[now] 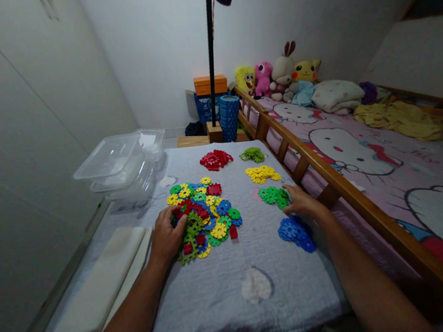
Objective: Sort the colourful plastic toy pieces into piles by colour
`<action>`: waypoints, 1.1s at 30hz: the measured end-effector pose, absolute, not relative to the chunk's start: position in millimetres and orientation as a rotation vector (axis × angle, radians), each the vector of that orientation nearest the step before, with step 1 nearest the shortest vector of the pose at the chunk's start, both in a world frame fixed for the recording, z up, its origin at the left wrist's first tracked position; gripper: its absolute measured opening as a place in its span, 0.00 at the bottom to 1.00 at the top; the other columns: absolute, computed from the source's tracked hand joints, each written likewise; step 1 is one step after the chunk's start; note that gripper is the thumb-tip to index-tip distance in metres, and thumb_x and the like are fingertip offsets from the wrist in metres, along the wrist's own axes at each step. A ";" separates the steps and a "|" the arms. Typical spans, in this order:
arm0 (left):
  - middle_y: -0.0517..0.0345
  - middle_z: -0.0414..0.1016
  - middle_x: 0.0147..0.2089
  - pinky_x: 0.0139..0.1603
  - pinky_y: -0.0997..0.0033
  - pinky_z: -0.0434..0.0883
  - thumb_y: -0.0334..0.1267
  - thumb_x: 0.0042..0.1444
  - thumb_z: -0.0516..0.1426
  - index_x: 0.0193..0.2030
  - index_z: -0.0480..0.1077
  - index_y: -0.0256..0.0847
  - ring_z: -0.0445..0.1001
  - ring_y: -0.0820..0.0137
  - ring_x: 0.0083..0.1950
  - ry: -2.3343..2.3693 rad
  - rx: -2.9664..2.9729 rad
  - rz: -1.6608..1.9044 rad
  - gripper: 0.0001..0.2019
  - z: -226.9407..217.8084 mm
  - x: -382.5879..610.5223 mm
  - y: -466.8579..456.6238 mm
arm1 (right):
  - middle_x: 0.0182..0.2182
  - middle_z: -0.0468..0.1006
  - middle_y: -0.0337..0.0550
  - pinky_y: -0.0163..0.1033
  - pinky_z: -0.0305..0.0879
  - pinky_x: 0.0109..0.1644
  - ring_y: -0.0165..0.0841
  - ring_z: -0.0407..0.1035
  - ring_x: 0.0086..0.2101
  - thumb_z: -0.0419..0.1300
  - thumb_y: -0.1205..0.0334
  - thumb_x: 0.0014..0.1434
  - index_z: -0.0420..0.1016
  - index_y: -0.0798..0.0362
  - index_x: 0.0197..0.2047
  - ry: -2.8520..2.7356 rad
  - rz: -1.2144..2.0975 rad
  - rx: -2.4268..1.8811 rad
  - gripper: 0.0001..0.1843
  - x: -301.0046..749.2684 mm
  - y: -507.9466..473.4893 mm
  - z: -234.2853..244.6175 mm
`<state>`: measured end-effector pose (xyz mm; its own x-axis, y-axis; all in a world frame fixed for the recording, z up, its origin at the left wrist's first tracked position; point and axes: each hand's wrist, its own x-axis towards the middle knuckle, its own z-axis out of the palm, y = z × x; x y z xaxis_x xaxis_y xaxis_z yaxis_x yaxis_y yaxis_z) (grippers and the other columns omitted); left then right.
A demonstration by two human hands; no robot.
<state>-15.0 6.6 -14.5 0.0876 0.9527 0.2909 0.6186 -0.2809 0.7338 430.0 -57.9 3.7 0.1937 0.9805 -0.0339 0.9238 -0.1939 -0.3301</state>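
Note:
A mixed pile of plastic interlocking building pieces (219,229) lies mid-table: yellow, blue and green notched discs, red blocks and olive-green square pieces. My left hand (168,234) rests on the pile's left side, fingers curved and thumb apart, touching red and olive pieces. On the right, my right hand (303,201) has its thumb and forefinger around the edge of a green notched disc (283,199) at the green heap (268,195). Nearer me is a heap of blue discs (290,229). Beyond the green heap are yellow discs (262,173), light-green pieces (253,155) and red pieces (215,159).
Stacked clear plastic containers (113,156) stand at the table's back left. A folded cream cloth (101,279) lies at the left. The wooden bed rail (311,159) runs along the right side. A black pole (210,52) rises behind the table.

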 end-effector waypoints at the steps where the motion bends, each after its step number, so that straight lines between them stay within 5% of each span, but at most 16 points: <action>1: 0.49 0.74 0.53 0.64 0.53 0.66 0.52 0.58 0.53 0.48 0.70 0.44 0.71 0.57 0.58 1.546 1.941 1.059 0.18 -14.6 -14.8 6.6 | 0.60 0.70 0.56 0.44 0.62 0.60 0.46 0.66 0.58 0.69 0.68 0.40 0.63 0.54 0.67 -1.818 0.368 -2.223 0.48 431.2 -58.2 3.0; 7: 0.49 0.74 0.53 0.64 0.52 0.66 0.53 0.58 0.53 0.48 0.70 0.43 0.71 0.56 0.58 1.549 1.931 1.057 0.19 -15.6 -14.7 6.8 | 0.56 0.73 0.56 0.43 0.63 0.58 0.45 0.67 0.56 0.66 0.69 0.45 0.69 0.56 0.61 -1.811 0.300 -2.154 0.38 426.9 -61.8 10.9; 14: 0.49 0.73 0.54 0.65 0.52 0.66 0.53 0.57 0.53 0.49 0.70 0.43 0.71 0.56 0.59 1.564 1.935 1.043 0.19 -15.6 -15.0 6.9 | 0.38 0.76 0.45 0.39 0.65 0.47 0.38 0.71 0.41 0.63 0.59 0.56 0.78 0.51 0.37 -1.975 0.431 -2.011 0.06 402.7 -99.0 27.4; 33: 0.48 0.73 0.54 0.66 0.52 0.65 0.53 0.57 0.53 0.49 0.70 0.43 0.71 0.56 0.60 1.561 1.925 1.048 0.19 -15.3 -15.1 6.6 | 0.46 0.76 0.49 0.45 0.61 0.57 0.42 0.68 0.50 0.62 0.58 0.60 0.78 0.52 0.46 -1.942 0.300 -1.940 0.13 384.3 -93.4 28.9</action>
